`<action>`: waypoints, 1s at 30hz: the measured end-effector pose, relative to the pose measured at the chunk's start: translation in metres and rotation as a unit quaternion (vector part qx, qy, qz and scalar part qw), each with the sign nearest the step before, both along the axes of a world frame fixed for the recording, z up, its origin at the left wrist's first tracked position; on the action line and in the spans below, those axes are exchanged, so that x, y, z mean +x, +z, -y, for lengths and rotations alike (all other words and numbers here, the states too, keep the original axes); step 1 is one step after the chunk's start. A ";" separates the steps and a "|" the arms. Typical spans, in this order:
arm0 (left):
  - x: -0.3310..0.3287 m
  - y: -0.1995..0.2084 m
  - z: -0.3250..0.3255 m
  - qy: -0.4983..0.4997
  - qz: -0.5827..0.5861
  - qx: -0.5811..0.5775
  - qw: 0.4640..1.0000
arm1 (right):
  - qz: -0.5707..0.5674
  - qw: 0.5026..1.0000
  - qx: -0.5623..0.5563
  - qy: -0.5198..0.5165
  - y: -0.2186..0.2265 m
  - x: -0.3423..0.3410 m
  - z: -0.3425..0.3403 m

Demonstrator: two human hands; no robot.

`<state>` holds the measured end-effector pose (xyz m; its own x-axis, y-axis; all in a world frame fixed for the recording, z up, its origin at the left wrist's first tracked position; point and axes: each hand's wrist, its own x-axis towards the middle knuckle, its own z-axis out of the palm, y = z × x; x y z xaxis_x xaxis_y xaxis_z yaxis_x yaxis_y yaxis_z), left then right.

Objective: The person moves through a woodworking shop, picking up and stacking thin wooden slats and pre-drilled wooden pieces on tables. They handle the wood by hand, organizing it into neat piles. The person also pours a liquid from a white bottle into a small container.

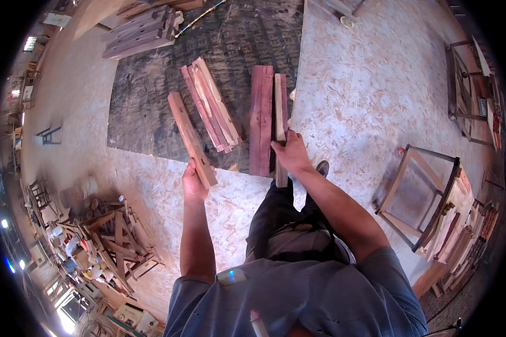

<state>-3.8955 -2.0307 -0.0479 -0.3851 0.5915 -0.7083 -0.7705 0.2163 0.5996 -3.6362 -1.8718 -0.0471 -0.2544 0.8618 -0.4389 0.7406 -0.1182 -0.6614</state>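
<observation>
My left hand is closed around the near end of a reddish-brown wooden bar, which has small slots cut in its face. My right hand grips a narrower wooden strip, pale on one face and reddish on the other. Directly left of that strip lies a wide dark-red board. Between my two hands, a bunch of reddish and pale strips rests at a slant on a dark printed sheet. The fingers of my right hand are partly hidden behind the strip.
A stack of dark slotted wood pieces sits at the far left of the sheet, beside a thin stick. On the right stands a metal-edged frame near stacked boards. Scrap wood is heaped at the lower left.
</observation>
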 end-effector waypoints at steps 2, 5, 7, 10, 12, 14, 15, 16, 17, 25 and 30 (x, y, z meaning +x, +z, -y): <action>-0.004 -0.009 0.001 -0.010 -0.026 -0.031 0.999 | 0.007 1.000 0.012 0.002 -0.004 -0.002 0.002; 0.002 -0.005 -0.004 -0.066 -0.206 -0.022 0.976 | 0.000 1.000 0.028 0.007 -0.013 0.000 0.006; 0.004 -0.010 -0.009 -0.089 -0.280 -0.072 0.953 | -0.012 1.000 0.002 -0.015 -0.009 0.004 0.004; 0.009 -0.012 -0.018 -0.065 -0.324 -0.084 0.940 | -0.016 1.000 0.001 -0.020 0.006 0.004 0.003; 0.012 -0.014 -0.023 -0.045 -0.337 -0.070 0.938 | -0.017 1.000 0.012 -0.015 0.004 0.004 0.002; 0.012 -0.007 -0.022 -0.062 -0.339 -0.073 0.936 | -0.020 0.999 0.000 -0.040 0.006 0.000 0.003; 0.012 -0.004 -0.022 -0.070 -0.340 -0.075 0.935 | -0.019 1.000 0.012 -0.022 0.008 -0.002 0.002; 0.008 -0.008 -0.017 -0.068 -0.328 -0.050 0.941 | -0.017 1.000 0.023 -0.004 0.011 -0.003 0.001; 0.014 0.000 -0.020 -0.076 -0.341 -0.053 0.935 | -0.016 0.999 0.033 0.014 0.011 -0.005 0.001; 0.035 0.034 -0.016 -0.184 -0.399 -0.120 0.890 | -0.015 0.998 -0.029 -0.056 0.004 0.002 -0.001; 0.090 0.052 -0.021 -0.142 -0.362 -0.067 0.919 | -0.052 0.993 0.035 -0.104 -0.010 0.035 0.030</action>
<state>-3.8054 -2.0099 0.0038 -0.6271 0.6676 -0.4013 -0.0819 0.4558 0.8863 -3.6010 -1.9022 -0.0574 -0.1076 0.9277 -0.3574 0.6328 -0.2133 -0.7443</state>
